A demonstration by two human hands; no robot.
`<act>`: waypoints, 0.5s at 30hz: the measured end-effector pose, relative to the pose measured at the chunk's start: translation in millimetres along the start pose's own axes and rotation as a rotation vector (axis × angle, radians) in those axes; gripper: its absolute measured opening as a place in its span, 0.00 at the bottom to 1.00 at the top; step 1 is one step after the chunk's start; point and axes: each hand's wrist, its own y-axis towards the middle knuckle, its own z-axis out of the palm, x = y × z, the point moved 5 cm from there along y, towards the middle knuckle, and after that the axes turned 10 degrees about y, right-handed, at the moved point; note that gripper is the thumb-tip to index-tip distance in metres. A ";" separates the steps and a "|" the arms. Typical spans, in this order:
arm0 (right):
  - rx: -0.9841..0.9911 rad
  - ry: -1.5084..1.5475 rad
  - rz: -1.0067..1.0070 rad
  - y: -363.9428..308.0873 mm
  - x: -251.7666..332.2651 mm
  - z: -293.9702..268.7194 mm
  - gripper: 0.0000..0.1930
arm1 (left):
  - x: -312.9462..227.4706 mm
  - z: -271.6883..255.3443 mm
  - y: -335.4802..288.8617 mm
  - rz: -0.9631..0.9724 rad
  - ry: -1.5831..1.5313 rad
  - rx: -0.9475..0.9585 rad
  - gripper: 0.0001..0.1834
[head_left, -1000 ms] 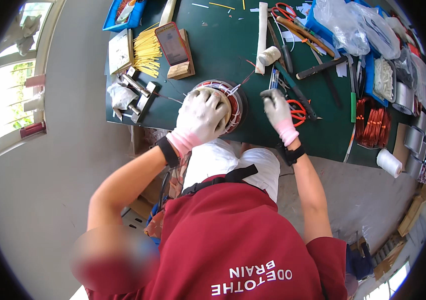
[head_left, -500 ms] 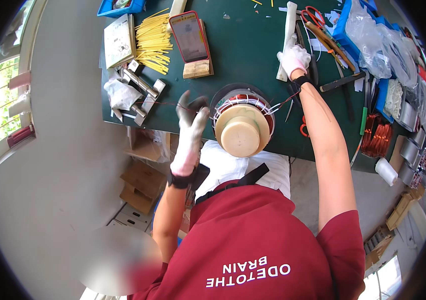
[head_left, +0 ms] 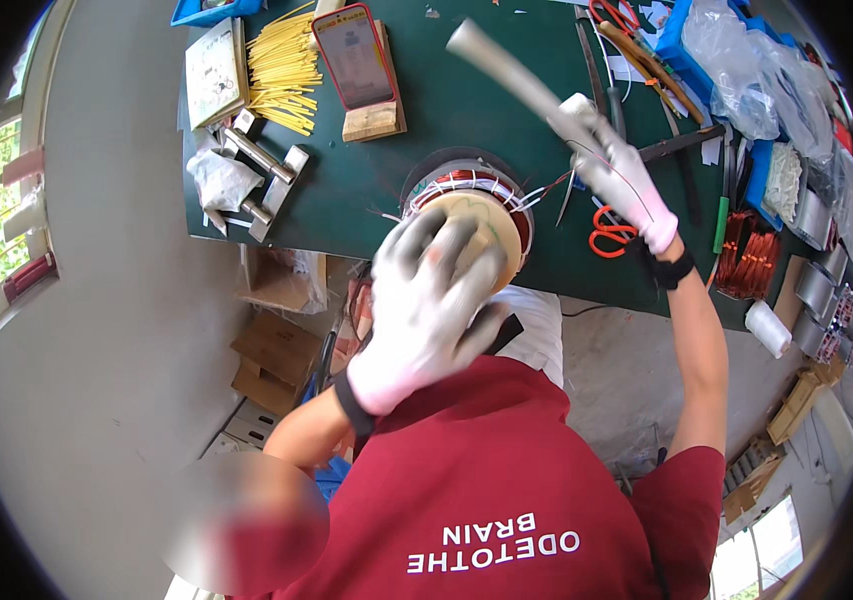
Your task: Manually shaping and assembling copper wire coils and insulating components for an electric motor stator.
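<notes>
A stator (head_left: pixel 469 181) with copper windings laced in white cord stands at the table's near edge, a cream round block (head_left: pixel 509 235) on its near side. Over that block spreads my gloved left hand (head_left: pixel 425 300), fingers apart and holding nothing; whether it touches the block cannot be made out. My gloved right hand (head_left: pixel 625 180) is closed around a pale, flat-sided stick (head_left: pixel 503 68), blurred and slanting up to the left above the table. Thin dark red lead wires come off the stator's right side toward my right hand.
A phone (head_left: pixel 357 60) leans on a wooden stand, with yellow sticks (head_left: pixel 282 75) and a metal fixture (head_left: pixel 265 160) left of it. Red-handled scissors (head_left: pixel 609 235), tools and copper coils (head_left: pixel 749 258) lie at right. Plastic bags (head_left: pixel 747 75) fill a blue bin.
My right hand has lifted the pale stick off the table and swung it to the left. My left hand has moved right from beside the stator to over the cream block.
</notes>
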 end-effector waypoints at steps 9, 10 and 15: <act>0.028 -0.101 0.195 -52.5 -18.9 29.1 0.19 | 28.7 66.6 65.8 -0.057 -0.176 0.216 0.25; -0.142 0.004 0.194 -54.0 -20.6 15.8 0.16 | 20.0 65.1 68.0 0.102 -0.296 0.264 0.21; -0.373 0.692 0.058 -51.0 -27.7 -21.2 0.20 | 6.9 53.8 33.0 0.458 -0.065 0.342 0.11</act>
